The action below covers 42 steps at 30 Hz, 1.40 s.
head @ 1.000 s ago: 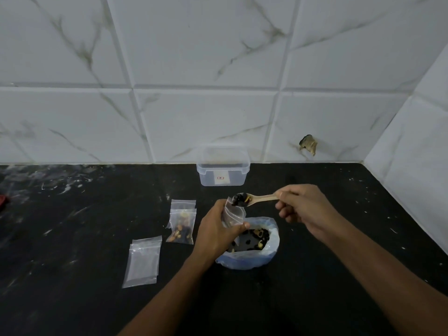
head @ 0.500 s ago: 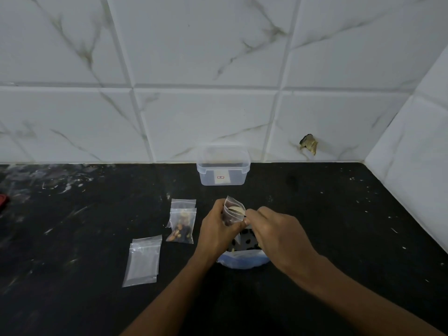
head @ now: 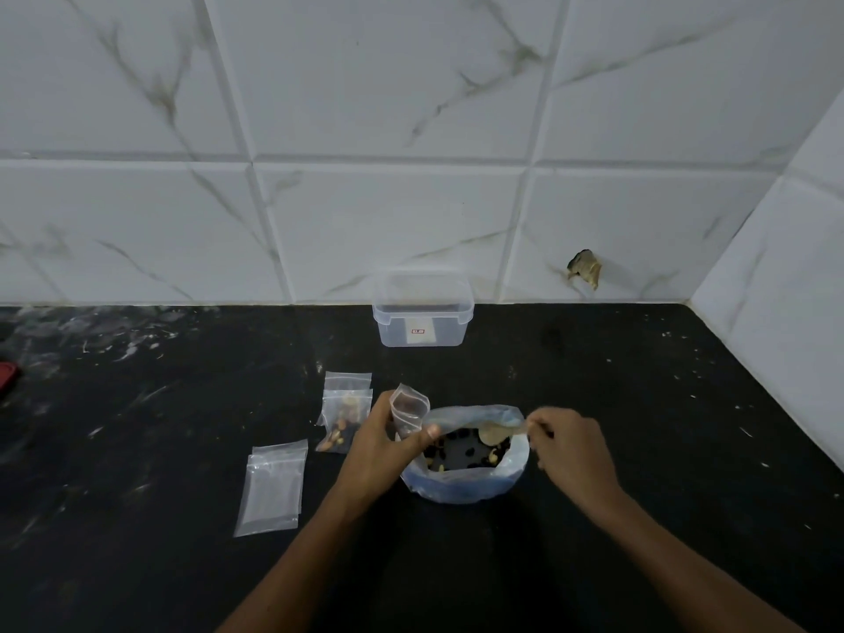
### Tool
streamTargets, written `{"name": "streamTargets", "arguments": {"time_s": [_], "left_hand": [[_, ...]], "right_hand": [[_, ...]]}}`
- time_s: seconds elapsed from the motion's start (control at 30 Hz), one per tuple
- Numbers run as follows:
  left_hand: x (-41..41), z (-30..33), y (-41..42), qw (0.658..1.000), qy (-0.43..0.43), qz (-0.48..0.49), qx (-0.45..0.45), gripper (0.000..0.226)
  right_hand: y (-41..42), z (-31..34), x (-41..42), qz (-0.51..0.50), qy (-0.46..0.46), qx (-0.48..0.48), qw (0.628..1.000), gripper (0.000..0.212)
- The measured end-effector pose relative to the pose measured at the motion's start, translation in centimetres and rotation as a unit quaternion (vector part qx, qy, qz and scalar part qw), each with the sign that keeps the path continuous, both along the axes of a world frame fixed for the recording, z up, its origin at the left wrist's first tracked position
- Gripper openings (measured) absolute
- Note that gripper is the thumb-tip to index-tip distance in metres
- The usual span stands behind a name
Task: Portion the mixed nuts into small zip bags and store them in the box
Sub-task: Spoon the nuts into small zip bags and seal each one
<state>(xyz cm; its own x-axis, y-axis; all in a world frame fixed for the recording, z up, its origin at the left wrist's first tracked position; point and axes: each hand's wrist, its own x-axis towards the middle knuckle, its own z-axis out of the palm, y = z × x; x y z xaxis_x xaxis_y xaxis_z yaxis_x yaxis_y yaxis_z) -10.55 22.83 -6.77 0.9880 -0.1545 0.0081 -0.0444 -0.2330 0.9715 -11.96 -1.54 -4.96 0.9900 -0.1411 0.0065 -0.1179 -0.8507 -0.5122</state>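
Nuts (head: 461, 450) lie in a rolled-down blue-tinted bag (head: 461, 488) at the middle of the black counter (head: 639, 404), with a wooden spoon (head: 495, 433) dipped into them, its handle pinched by the right hand (head: 571, 450). Just left of that bag, the left hand (head: 379, 443) pinches a small zip bag (head: 408, 406) upright between thumb and fingers, mouth up. Farther left lie a filled zip bag (head: 345, 418) and an empty zip bag (head: 272, 488), well apart from the clear box (head: 422, 319) standing against the tiled wall (head: 411, 130).
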Motion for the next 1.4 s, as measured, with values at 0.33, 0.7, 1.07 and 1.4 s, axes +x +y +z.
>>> {"name": "streamTargets", "arguments": {"time_s": [0.33,0.7,1.07,1.4], "left_hand": [[-0.1,-0.4,0.0,0.999,0.027,-0.018,-0.027,0.036],[-0.3,-0.2,-0.1,0.998,0.036,-0.026,-0.034,0.044],[0.5,-0.1,0.4,1.0,0.004,0.018,-0.025,0.046],[1.5,0.2,-1.7,0.998,-0.039,0.017,0.054,0.053]], "right_hand": [[5.0,-3.5,-0.1,0.004,0.029,0.036,0.999,0.021],[6.0,-2.2,0.9,-0.157,0.213,0.329,0.906,0.016],[2.0,1.9,0.9,-0.211,0.233,0.418,0.852,0.014],[1.5,10.4,1.0,-0.074,0.122,0.392,0.909,0.016]]}}
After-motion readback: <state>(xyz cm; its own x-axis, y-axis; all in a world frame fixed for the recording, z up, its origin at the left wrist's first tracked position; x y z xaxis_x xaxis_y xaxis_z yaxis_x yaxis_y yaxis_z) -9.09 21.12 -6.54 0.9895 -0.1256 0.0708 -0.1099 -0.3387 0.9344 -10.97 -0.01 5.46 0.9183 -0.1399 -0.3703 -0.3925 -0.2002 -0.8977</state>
